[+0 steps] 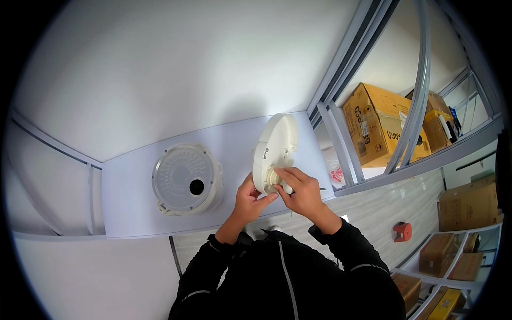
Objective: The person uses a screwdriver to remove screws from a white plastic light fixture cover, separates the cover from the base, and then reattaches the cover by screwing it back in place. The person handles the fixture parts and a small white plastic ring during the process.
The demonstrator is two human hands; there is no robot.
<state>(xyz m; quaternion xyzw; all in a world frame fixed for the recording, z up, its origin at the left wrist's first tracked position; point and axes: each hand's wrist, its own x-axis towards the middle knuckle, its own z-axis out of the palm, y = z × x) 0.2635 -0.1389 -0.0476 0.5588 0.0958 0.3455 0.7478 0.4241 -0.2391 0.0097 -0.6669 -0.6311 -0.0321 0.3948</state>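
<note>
My left hand grips the lower rim of a white round plastic cover, held on edge above the table with its hollow inner side turned to the right. My right hand has its thumb and fingers closed around a small cream-white round fitting low on that inner side. A short rounded white end shows beneath the right fingers. To the left stands a white round tub-like housing with a grey disc-shaped top, small screws round its rim and a dark round hole.
Both pieces are over a white table against a wall. Grey metal frame posts rise to the right, with a yellow-brown carton behind them. A red stool and shelves of boxes are farther right.
</note>
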